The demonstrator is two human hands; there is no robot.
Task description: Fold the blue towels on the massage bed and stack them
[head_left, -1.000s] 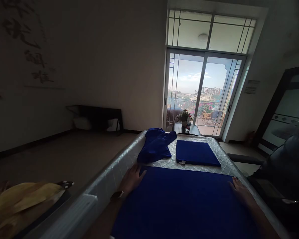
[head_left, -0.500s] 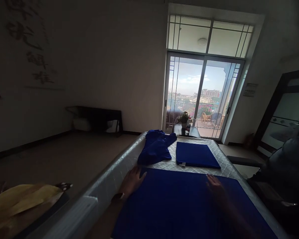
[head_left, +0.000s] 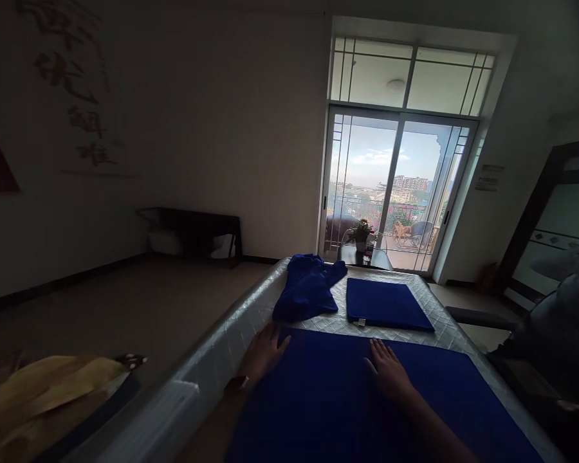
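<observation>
A large blue cloth (head_left: 328,392) is spread smooth and flat over the near part of a bed-like surface with a silvery quilted cover (head_left: 251,321). My left hand (head_left: 264,352) rests at the cloth's far left corner, its thumb apart from the fingers. On top of the cloth, right of its middle and near the far edge, my right hand (head_left: 388,366) lies flat with fingers stretched out. Beyond the far edge are a crumpled blue garment (head_left: 306,289) on the left and a neatly folded blue cloth (head_left: 386,303) with a white tag on the right.
To the left is yellowish fabric (head_left: 62,386), low beside the bed. A dark bench-like piece (head_left: 197,235) stands by the wall. Behind the bed's far end are a small table (head_left: 367,258) with a potted plant and a sliding glass door (head_left: 400,186). Dark furniture (head_left: 554,334) sits at right.
My right hand has slid leftward across the blue cloth, toward its middle. My left hand stays at the corner. The whole view has shifted slightly.
</observation>
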